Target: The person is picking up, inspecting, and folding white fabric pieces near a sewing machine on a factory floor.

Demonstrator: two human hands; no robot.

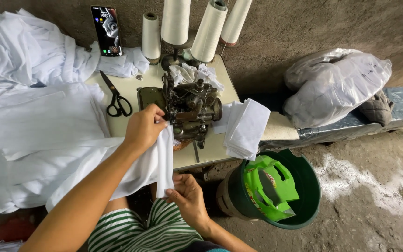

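Fingers of the left hand pinch the white cloth strip at the sewing machine, while the right hand at six o'clock grips its lower end, keeping it taut.

Four cones of white thread stand at the back of the table. There is one sewing machine, one pair of black scissors, one phone propped against the wall, one stack of folded white cloth pieces, one green bucket holding one green bag, one big clear plastic sack, and two hands at work.

Black scissors, green bucket, phone.
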